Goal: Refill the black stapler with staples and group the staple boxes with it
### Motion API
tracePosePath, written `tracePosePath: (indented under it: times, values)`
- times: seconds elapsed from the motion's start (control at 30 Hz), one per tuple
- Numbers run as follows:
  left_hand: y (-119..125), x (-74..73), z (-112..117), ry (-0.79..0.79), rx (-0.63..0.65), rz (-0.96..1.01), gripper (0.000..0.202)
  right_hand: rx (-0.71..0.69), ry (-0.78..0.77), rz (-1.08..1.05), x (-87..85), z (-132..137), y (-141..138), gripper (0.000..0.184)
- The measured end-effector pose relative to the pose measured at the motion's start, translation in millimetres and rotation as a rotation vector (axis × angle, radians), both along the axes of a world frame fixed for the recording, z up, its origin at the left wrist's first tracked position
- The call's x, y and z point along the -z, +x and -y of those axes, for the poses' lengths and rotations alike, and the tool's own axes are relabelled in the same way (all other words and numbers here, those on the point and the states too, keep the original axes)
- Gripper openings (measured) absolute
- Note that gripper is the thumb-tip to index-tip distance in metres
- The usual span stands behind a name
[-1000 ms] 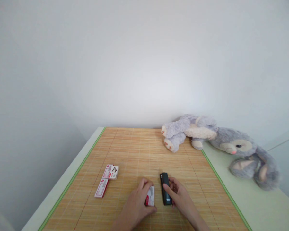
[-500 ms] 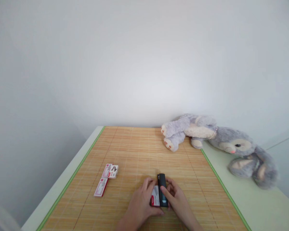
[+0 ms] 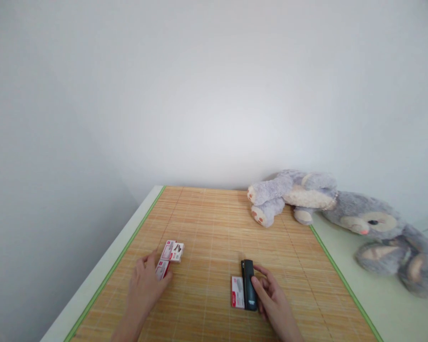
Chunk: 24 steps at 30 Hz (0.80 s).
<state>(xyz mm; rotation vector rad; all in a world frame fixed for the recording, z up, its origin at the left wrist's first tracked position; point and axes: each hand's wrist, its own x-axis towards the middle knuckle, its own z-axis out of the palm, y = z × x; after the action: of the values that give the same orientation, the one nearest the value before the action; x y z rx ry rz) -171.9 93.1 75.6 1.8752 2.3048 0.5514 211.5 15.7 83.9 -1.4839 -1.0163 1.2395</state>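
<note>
The left hand (image 3: 145,282) reaches over the lower of two flat red-and-white cardboard boxes (image 3: 161,270), thumb and fingers astride it; whether that grip clamps, I cannot tell. The right hand (image 3: 274,299) rests its thumb on one black oblong stapler (image 3: 249,287), fingers curled at its right side, clamping unclear. One grey-white-red box (image 3: 237,292) touches the stapler's left side; one small white box (image 3: 177,252) adjoins the upper flat box. One grey plush rabbit (image 3: 308,195) lies across the bamboo mat's (image 3: 207,218) far right edge, clear of both hands.

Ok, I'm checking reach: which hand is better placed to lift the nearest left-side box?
The left hand, likely: it curls over the near end of that box, while the right hand is farther off, touching the stapler.
</note>
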Motion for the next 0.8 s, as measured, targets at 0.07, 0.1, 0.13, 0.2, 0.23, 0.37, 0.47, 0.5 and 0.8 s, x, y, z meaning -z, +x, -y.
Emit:
tracePosePath:
  times: [0.07,0.1,0.13,0.2,0.23,0.37,0.47,0.5,0.8]
  values:
    - [-5.1,4.0,6.4,-0.059,-0.002,0.064,0.061,-0.002,-0.015,-0.017,-0.6,-0.2,0.2,0.082]
    - [-3.9,4.2,11.5,-0.059,-0.022,0.102,0.058,-0.002,-0.02,-0.023,-0.6,-0.1,0.1,0.083]
    - [0.2,3.3,17.4,-0.048,-0.055,0.142,0.056,-0.003,-0.02,-0.023,-0.4,0.0,-0.2,0.083]
    - [17.9,-1.8,31.0,-0.019,-0.099,0.231,0.055,-0.004,-0.012,-0.014,0.8,0.4,-1.0,0.082]
    - [31.7,-5.5,38.0,-0.016,-0.082,0.292,0.055,-0.004,-0.006,-0.007,1.8,0.6,-1.3,0.082]
    - [109.2,-21.2,56.9,-0.108,0.19,0.589,0.043,-0.02,0.018,0.031,5.6,1.0,-0.9,0.075]
    - [163.6,-28.9,57.1,-0.176,0.343,0.677,0.035,-0.043,0.02,0.055,5.3,0.9,-0.1,0.071]
    - [176.2,-30.5,55.6,-0.197,0.376,0.694,0.036,-0.041,0.014,0.058,4.3,0.8,-0.2,0.071]
    - [181.1,-43.1,46.7,-0.395,0.752,0.643,0.09,-0.031,-0.002,0.04,0.5,0.7,-0.4,0.075]
